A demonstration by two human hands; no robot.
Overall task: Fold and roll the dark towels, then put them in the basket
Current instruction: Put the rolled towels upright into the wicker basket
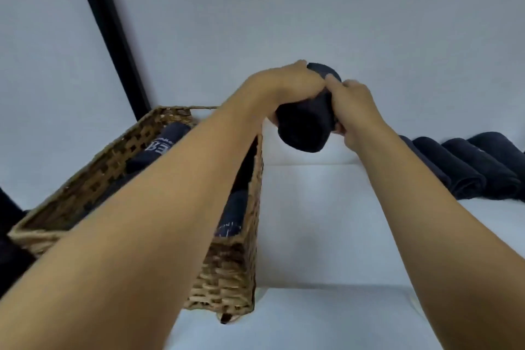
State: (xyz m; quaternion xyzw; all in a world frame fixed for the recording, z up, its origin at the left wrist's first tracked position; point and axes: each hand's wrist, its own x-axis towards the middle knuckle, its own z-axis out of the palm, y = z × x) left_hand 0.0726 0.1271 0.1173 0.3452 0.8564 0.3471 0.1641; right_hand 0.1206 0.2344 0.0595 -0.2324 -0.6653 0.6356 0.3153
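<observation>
A dark navy rolled towel (305, 125) hangs in the air above the white table, just right of the basket's far corner. My left hand (287, 84) grips its upper left side and my right hand (353, 105) grips its right side, fingers curled round the roll. The woven wicker basket (227, 273) stands at the left and holds several rolled dark towels (235, 213), partly hidden by my left forearm. More dark towels (480, 165) lie in a row at the right.
The white table surface (326, 221) stretches between the basket and the towel row. A pale wall rises behind, with a black vertical bar (108, 28) at the upper left. Something dark (8, 236) sits at the far left edge.
</observation>
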